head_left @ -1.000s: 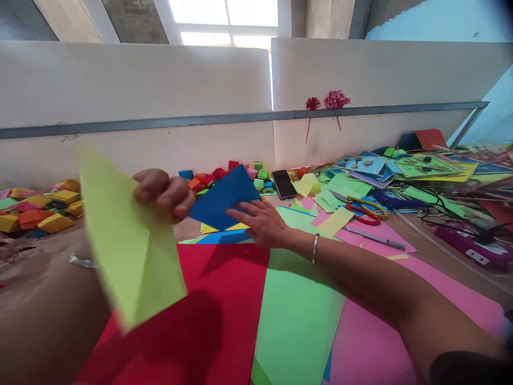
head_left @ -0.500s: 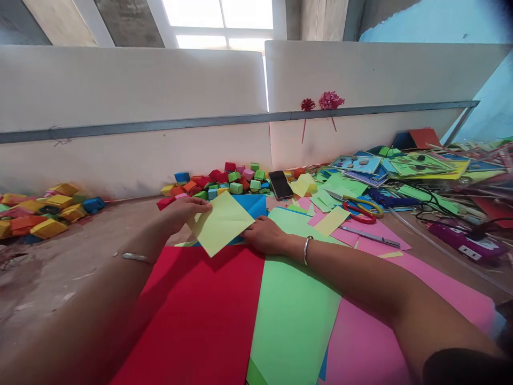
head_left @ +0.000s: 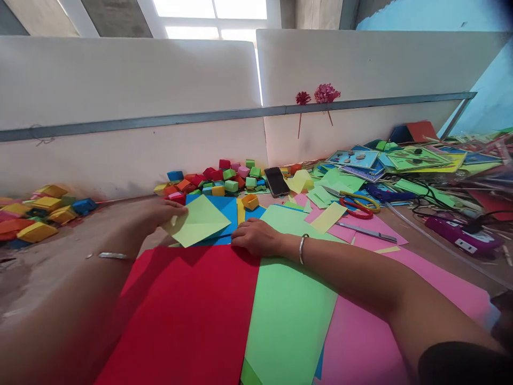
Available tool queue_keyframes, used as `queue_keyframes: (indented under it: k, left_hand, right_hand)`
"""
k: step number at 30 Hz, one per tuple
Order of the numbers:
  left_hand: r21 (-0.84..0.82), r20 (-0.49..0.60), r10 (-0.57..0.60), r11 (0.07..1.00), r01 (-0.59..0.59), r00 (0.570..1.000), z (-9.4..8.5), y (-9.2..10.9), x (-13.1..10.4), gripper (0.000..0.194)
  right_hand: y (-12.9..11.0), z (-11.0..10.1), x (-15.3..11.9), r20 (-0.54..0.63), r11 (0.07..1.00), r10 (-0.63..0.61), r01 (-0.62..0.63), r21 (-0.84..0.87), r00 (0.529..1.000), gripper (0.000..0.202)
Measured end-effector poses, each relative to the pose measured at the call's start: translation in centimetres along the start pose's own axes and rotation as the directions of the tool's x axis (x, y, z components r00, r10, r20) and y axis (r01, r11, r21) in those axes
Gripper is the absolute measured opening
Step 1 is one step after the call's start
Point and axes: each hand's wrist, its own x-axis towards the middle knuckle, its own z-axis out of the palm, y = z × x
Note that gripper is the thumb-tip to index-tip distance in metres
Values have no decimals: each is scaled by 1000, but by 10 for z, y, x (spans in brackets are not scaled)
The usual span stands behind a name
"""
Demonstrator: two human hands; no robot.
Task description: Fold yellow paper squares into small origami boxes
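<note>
My left hand (head_left: pixel 166 210) pinches the left corner of a creased, pale yellow square of paper (head_left: pixel 202 220). The square lies tilted over blue paper (head_left: pixel 231 206). To its right, my right hand (head_left: pixel 256 237) rests with curled fingers where the blue paper, a red sheet (head_left: pixel 180 315) and a light green sheet (head_left: pixel 294 315) meet. A thin dark line shows beside its fingertips; whether the hand grips anything is hidden. Just beyond that hand, a folded orange-yellow paper piece (head_left: pixel 250 201) sits on the blue paper.
Folded paper blocks (head_left: pixel 231 185) pile along the board, with more (head_left: pixel 46 204) at far left. A phone (head_left: pixel 276 182) lies beside them. To the right are scissors (head_left: pixel 356 206), a cutter knife (head_left: pixel 368 232), pink sheets (head_left: pixel 372 331) and a purple power strip (head_left: pixel 463 235) with cables.
My left hand has moved left and lowered the yellow square, uncovering more blue paper and the folded orange-yellow piece. The right hand stays at the sheets' edge, its fingers curled.
</note>
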Motion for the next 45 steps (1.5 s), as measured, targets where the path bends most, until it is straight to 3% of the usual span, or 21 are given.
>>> queue_keyframes:
  k: [2,4,5,7,9,10,12,14,17,24,28,32,36,41,45]
  left_hand:
    - [53,-19,-88,995,89,996,-11,9,-5,19]
    - [61,-29,-127,990,128,992,-11,23,-6,19]
    - [53,-22,-129,990,130,991,-6,31,-6,21]
    - [24,36,-118,993,117,992,9,47,-2,21]
    - [-11,114,-105,994,107,988,32,58,3,23]
    - [-28,153,-102,994,108,983,45,61,6,24]
    - [-61,221,-103,991,119,970,68,61,11,25]
    - [-108,269,-104,985,138,957,88,54,16,25]
    - [-192,273,-110,967,166,956,108,40,21,27]
    - [-443,157,-97,882,158,983,125,19,26,53]
    - [-497,243,-80,845,195,967,137,17,19,66]
    - [-498,348,-99,823,273,932,153,15,10,54]
    - [-510,372,-117,803,308,921,177,15,2,43]
    - [-501,401,-120,801,327,908,199,23,-12,40]
    - [-480,406,-115,817,319,907,201,30,-19,34]
  right_hand:
    - [1,3,1,-7,998,42,-42,35,999,20]
    - [3,4,1,-95,978,197,-189,87,976,20]
    - [4,4,1,-169,952,299,-281,119,939,22]
    - [8,2,-1,-332,882,471,-430,192,817,30]
    - [14,-2,-6,-460,845,531,-481,233,712,41]
    - [18,-4,-10,-500,851,519,-475,226,693,47]
    - [26,-9,-19,-532,891,436,-429,145,726,55]
    - [34,-12,-28,-479,946,284,-324,-2,831,55]
    - [44,-14,-35,-414,972,130,-198,-125,901,34]
    - [43,-13,-30,-277,989,50,-87,-120,960,29]
    - [43,-20,-31,-228,977,9,-57,-203,974,31]
    - [48,-24,-45,-160,969,-17,-23,-247,987,31]
    - [50,-17,-63,-286,977,151,-188,-104,946,26]
    - [52,-16,-66,-475,904,412,-413,108,778,20]
    - [53,-20,-64,-447,813,582,-489,315,679,11]
